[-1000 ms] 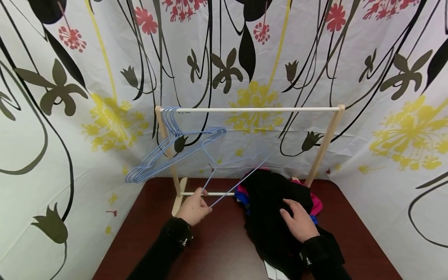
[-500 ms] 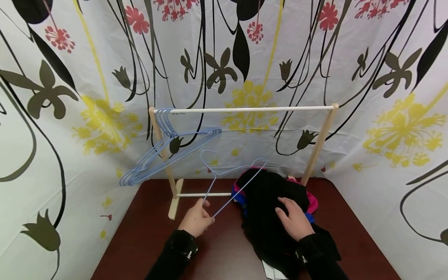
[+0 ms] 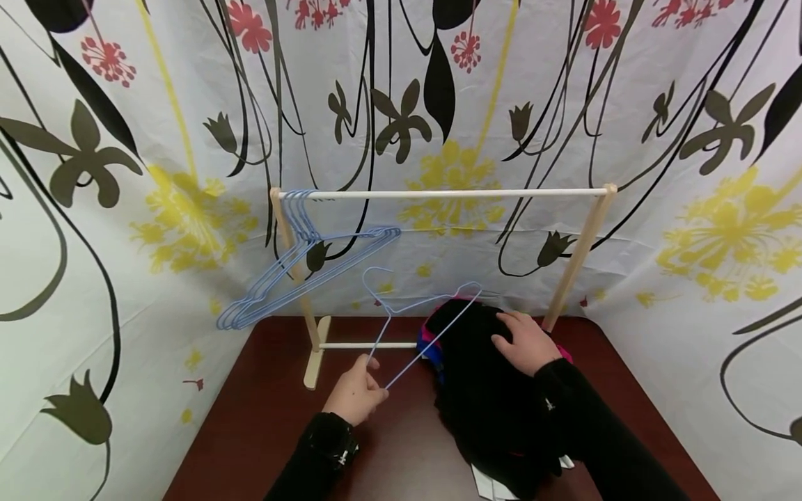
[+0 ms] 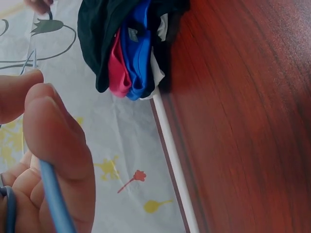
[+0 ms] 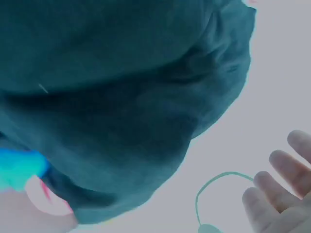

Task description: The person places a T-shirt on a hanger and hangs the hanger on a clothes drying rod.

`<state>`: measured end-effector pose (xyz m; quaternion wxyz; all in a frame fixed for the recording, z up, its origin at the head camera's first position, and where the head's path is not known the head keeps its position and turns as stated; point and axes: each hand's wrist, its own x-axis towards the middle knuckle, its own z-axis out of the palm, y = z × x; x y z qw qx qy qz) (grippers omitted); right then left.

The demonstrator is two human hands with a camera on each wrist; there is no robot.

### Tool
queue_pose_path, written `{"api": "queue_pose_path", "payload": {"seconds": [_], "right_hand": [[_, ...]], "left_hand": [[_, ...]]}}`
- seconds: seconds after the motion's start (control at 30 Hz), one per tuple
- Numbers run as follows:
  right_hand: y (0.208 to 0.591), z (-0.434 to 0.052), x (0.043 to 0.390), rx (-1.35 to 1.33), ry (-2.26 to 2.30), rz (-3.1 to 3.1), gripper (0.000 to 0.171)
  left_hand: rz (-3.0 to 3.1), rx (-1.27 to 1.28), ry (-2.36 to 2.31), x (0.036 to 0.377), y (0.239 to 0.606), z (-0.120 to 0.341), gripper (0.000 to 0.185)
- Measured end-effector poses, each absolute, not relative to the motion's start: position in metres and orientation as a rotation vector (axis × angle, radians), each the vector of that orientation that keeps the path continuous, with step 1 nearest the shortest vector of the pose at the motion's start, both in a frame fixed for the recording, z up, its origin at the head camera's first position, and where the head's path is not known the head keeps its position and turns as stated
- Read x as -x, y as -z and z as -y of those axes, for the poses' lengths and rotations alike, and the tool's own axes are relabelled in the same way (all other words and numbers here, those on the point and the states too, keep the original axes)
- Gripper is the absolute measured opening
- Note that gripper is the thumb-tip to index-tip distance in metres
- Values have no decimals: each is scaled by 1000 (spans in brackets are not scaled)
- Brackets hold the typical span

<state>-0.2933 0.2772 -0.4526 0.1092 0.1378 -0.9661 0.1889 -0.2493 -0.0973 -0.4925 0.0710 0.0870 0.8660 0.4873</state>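
My left hand (image 3: 356, 393) pinches a blue wire hanger (image 3: 434, 337) by one corner, its hook pointing up and away. In the left wrist view the thumb and fingers of that hand (image 4: 58, 131) press on the blue wire. Over the far part of a black garment (image 3: 476, 403) is my right hand (image 3: 528, 342), fingers relaxed and spread. The right wrist view has these fingers (image 5: 286, 189) loosely extended, gripping nothing, beside the dark cloth (image 5: 121, 121). Pink, blue (image 4: 138, 53) and white fabric edges show beneath the black garment.
A small wooden rack with a white rail (image 3: 451, 194) stands at the back of the dark red table (image 3: 250, 431). Several blue hangers (image 3: 302, 214) hang at its left end. White card (image 3: 495, 483) pokes out under the clothes. A flowered curtain (image 3: 150, 306) surrounds the table.
My right hand has moved forward over the black garment, towards its far end. My left hand has come slightly nearer with the hanger still pinched.
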Motion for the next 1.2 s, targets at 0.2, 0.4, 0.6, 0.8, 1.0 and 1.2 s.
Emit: {"api": "queue_pose_path", "payload": {"seconds": [0.2, 0.4, 0.6, 0.8, 1.0, 1.2], "right_hand": [[460, -256, 332, -538, -411, 2829, 58], [474, -224, 357, -577, -331, 2917, 63], [478, -199, 382, -636, -241, 2978, 67], [484, -180, 399, -708, -183, 2924, 62], [504, -175, 405, -731, -186, 2908, 59], [517, -179, 399, -624, -233, 2935, 60]], "left_hand": [[-2636, -254, -1412, 247, 495, 95, 50], [-2659, -243, -1390, 246, 498, 99, 50], [-2664, -226, -1396, 246, 494, 103, 51], [-2669, -214, -1406, 248, 492, 105, 49], [-2637, -193, -1422, 248, 492, 107, 49], [-2625, -181, -1417, 246, 494, 109, 49]]}}
